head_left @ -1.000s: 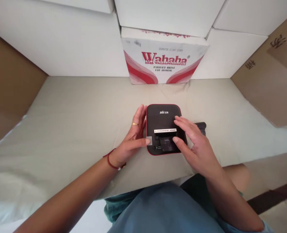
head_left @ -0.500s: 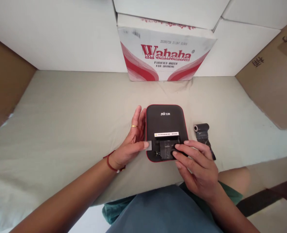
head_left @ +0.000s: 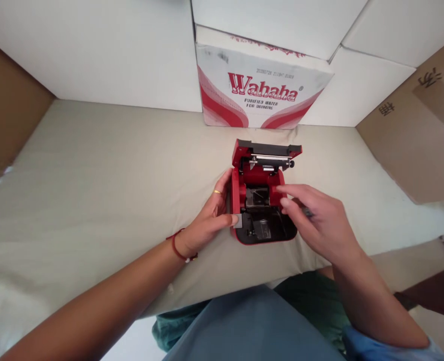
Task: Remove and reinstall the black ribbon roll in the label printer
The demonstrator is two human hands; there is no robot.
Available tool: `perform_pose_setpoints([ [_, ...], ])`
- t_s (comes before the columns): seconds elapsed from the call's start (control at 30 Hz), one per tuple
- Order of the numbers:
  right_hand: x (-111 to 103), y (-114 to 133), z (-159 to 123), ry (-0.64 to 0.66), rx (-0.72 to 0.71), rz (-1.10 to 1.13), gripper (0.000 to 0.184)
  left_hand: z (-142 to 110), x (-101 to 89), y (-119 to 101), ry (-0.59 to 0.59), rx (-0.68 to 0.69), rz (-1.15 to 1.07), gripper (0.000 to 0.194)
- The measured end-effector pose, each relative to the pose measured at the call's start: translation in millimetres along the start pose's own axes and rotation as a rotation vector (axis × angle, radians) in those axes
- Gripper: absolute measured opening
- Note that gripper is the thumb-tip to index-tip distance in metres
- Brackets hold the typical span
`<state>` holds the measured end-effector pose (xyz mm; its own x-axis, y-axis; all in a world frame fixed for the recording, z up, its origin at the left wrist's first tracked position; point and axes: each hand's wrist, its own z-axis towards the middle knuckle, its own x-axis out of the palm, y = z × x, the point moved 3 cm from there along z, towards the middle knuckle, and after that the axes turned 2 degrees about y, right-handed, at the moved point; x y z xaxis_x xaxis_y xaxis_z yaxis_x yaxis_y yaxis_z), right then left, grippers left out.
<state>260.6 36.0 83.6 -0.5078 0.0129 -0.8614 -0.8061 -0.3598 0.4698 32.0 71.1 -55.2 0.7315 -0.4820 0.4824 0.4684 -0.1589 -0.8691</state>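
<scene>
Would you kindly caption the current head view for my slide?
Left hand against an open red device, right hand at its edge.

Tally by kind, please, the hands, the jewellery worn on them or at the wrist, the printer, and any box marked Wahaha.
Hands: 2, left hand and right hand
Rings: 1, gold ring on the left hand
Bracelets: 1, red bracelet at the left wrist
Printers: 1, open printer
Marked boxes: 1, Wahaha box
Total: 6
</scene>
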Motion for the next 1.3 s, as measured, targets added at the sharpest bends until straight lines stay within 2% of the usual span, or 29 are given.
perform_pose_setpoints([
  [0.17, 19.5, 22.9, 60.5, 0.503, 0.178, -0.496, 0.036, 3.1, -3.9, 1.7, -0.02, 0.007, 0.031, 0.118],
  [0.23, 28.0, 27.4, 73.6, 0.593, 0.183, -0.595, 0.034, 3.5, -4.8, 2.9, -0.019, 0.008, 0.05, 0.119],
  [0.3, 35.0, 26.5, 80.9, 0.624, 0.154, -0.633, 0.03, 3.6, -5.4, 4.1, -0.015, 0.011, 0.064, 0.12],
  [0.43, 42.8, 18.8, 84.2, 0.601, 0.102, -0.635, 0.027, 3.4, -6.5, 5.0, -0.013, 0.027, 0.082, 0.12],
  [0.53, 34.3, 17.0, 74.0, 0.536, 0.1, -0.582, 0.029, 3.0, -6.8, 5.2, -0.009, 0.01, 0.086, 0.118],
  [0.6, 13.9, 17.0, 58.8, 0.452, 0.049, -0.434, 0.029, 3.1, -7.0, 5.8, -0.014, -0.004, 0.069, 0.12],
  [0.7, -39.6, 4.9, 29.6, 0.316, -0.007, -0.106, 0.035, 3.8, -7.4, 7.7, -0.031, -0.018, 0.045, 0.124],
  [0.77, -78.0, -19.5, 14.6, 0.182, 0.106, -0.008, 0.048, 4.4, -7.8, 8.9, -0.037, -0.014, 0.032, 0.124],
  [0.83, -99.1, -50.6, 6.9, 0.129, 0.231, -0.013, 0.056, 4.6, -8.5, 9.6, -0.038, -0.01, 0.024, 0.123],
  [0.9, -92.3, -78.0, 6.7, 0.245, 0.282, 0.017, 0.052, 4.4, -9.3, 9.7, -0.039, -0.014, 0.027, 0.123],
  [1.0, -47.1, -99.8, 10.1, 0.493, 0.306, 0.136, 0.038, 3.5, -9.5, 8.1, -0.034, -0.008, 0.052, 0.119],
  [1.07, -18.2, -103.1, 9.9, 0.559, 0.319, 0.188, 0.036, 3.0, -8.7, 6.5, -0.027, 0.0, 0.064, 0.115],
  [1.1, -9.6, -104.1, 9.0, 0.547, 0.325, 0.202, 0.038, 2.9, -8.4, 5.8, -0.028, 0.003, 0.066, 0.114],
  [1.17, -7.8, -110.2, 6.0, 0.433, 0.351, 0.186, 0.042, 2.9, -7.9, 5.2, -0.037, 0.011, 0.056, 0.114],
  [1.23, -21.1, -124.1, 2.4, 0.282, 0.389, 0.097, 0.041, 3.3, -7.6, 5.9, -0.037, 0.01, 0.045, 0.115],
  [1.3, -34.8, -142.0, -0.9, 0.216, 0.414, -0.003, 0.036, 3.8, -7.8, 7.2, -0.03, 0.01, 0.04, 0.114],
])
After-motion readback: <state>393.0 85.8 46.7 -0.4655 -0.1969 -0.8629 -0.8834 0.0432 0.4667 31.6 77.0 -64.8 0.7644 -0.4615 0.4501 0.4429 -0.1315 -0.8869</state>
